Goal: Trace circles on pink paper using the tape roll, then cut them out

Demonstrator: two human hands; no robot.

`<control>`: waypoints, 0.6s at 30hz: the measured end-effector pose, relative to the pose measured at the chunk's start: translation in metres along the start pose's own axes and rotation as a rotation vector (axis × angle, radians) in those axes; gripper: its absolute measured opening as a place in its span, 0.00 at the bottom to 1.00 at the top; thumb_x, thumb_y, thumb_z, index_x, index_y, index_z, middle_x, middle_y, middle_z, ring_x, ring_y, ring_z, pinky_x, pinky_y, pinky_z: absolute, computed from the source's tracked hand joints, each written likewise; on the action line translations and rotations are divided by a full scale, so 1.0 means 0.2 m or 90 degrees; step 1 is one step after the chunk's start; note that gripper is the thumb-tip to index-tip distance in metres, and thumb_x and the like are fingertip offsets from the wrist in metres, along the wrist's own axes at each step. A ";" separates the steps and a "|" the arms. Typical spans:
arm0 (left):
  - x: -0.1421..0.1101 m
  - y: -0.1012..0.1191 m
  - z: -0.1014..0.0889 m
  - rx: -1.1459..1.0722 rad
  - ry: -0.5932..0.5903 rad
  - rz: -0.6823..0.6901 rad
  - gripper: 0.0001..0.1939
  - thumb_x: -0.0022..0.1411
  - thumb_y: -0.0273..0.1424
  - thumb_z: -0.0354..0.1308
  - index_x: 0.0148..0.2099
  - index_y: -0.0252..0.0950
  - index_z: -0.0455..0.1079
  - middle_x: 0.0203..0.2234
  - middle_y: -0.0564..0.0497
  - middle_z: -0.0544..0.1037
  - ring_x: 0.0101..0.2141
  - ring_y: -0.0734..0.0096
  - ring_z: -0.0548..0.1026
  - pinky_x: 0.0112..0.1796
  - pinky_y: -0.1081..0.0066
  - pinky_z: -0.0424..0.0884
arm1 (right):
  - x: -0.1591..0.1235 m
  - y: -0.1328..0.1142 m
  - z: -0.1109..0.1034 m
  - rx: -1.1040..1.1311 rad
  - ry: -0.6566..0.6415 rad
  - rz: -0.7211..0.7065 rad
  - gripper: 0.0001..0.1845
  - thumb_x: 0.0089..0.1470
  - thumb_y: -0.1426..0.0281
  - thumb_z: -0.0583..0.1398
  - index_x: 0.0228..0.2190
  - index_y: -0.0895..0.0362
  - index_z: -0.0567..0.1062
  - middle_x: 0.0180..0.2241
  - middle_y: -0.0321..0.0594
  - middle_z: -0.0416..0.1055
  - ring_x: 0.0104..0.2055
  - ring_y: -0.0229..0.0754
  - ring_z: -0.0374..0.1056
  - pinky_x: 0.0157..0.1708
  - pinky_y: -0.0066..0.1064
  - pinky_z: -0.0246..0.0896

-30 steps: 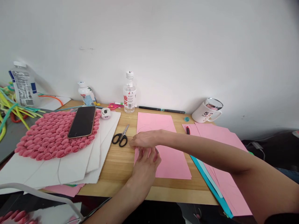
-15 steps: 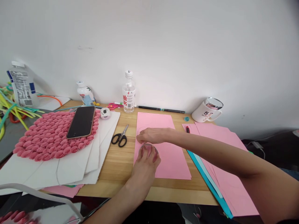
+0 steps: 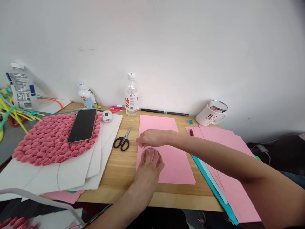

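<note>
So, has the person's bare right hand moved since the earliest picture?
Yes, slightly: the bare right hand has shifted rightward and toward the plain white wall, judged against the black-handled metal scissors, leaving a wider gap between them.

Desk (image 3: 121, 184): light wood grain, rear edge along wall. Centre: pink paper (image 3: 176, 165), flat. Left of it: black-handled scissors (image 3: 123, 139), tips toward wall. Far left: overlapping white sheets (image 3: 71, 178), a pink edge (image 3: 64, 195) showing beneath at front. Rear, left to right: small white bottle (image 3: 87, 97), clear bottle (image 3: 131, 100) upright, black pens (image 3: 154, 111), teal disc (image 3: 190, 122), white mug (image 3: 207, 115). Right: pink stack (image 3: 235, 152) over blue sheet (image 3: 209, 185), both overhanging front edge.
</note>
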State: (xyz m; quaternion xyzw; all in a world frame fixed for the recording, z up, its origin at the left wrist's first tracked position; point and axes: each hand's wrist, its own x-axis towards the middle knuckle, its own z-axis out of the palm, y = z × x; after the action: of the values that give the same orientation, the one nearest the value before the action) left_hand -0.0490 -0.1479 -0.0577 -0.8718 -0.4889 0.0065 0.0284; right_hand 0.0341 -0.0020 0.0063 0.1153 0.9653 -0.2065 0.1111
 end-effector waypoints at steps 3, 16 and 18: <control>0.00 0.00 0.01 0.012 0.017 0.005 0.22 0.59 0.24 0.49 0.56 0.37 0.65 0.56 0.41 0.65 0.54 0.48 0.63 0.52 0.50 0.62 | 0.09 -0.07 0.00 -0.019 -0.033 -0.052 0.07 0.51 0.81 0.54 0.26 0.59 0.68 0.26 0.36 0.66 0.27 0.35 0.56 0.27 0.28 0.48; 0.00 0.00 -0.02 0.023 -0.028 0.003 0.22 0.62 0.27 0.48 0.58 0.37 0.64 0.58 0.40 0.63 0.55 0.46 0.63 0.53 0.50 0.61 | 0.08 -0.06 0.00 -0.223 -0.122 -0.084 0.06 0.51 0.81 0.53 0.27 0.60 0.67 0.24 0.36 0.65 0.24 0.35 0.52 0.24 0.29 0.41; 0.00 0.00 -0.04 0.011 -0.029 0.007 0.22 0.62 0.25 0.47 0.57 0.36 0.64 0.57 0.40 0.64 0.55 0.47 0.63 0.53 0.50 0.60 | 0.05 -0.04 0.01 -0.229 -0.108 -0.079 0.06 0.51 0.81 0.53 0.27 0.60 0.67 0.24 0.37 0.65 0.25 0.35 0.52 0.25 0.29 0.42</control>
State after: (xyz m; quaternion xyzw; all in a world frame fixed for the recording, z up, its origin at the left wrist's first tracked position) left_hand -0.0492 -0.1475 -0.0504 -0.8741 -0.4842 0.0303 0.0246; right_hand 0.0229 -0.0070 0.0053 0.0160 0.9790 -0.0462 0.1981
